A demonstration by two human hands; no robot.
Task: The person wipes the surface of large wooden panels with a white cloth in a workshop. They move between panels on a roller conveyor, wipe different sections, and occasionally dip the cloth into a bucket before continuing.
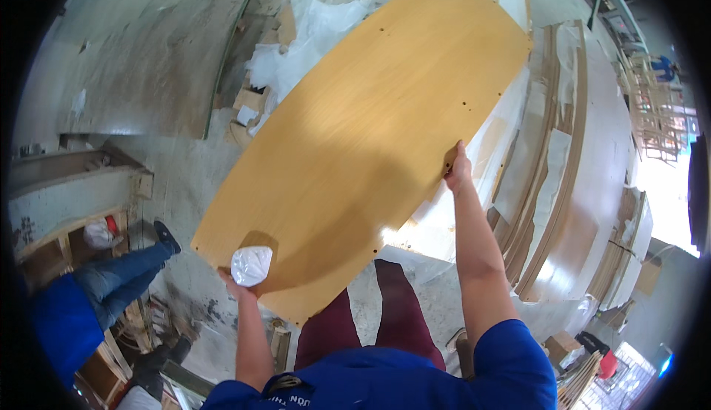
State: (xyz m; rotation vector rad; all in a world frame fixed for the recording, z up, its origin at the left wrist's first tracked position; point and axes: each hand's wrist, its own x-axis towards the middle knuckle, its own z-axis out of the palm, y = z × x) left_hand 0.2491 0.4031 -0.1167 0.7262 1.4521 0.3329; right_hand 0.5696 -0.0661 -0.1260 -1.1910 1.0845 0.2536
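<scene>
A large yellow-brown wooden panel [348, 128] with small dark holes near its edges lies slantwise before me, from near my legs to the far top. My right hand [459, 169] is closed on its right edge, thumb toward the top face, the other fingers mostly hidden. At the near left corner my left hand [238, 284] is closed round the panel's edge, its fingers partly covered. A shiny white plastic-wrapped bundle [252, 265] rests over that corner against the left hand; whether the hand also grips it I cannot tell.
Wrapped stacked panels [552, 165] stand to the right. Crumpled white foam sheeting [311, 32] and cardboard lie beyond the panel's left edge. A large brownish board [155, 62] is at the far left. A person in blue [74, 314] is at the left, near wooden frames [70, 247].
</scene>
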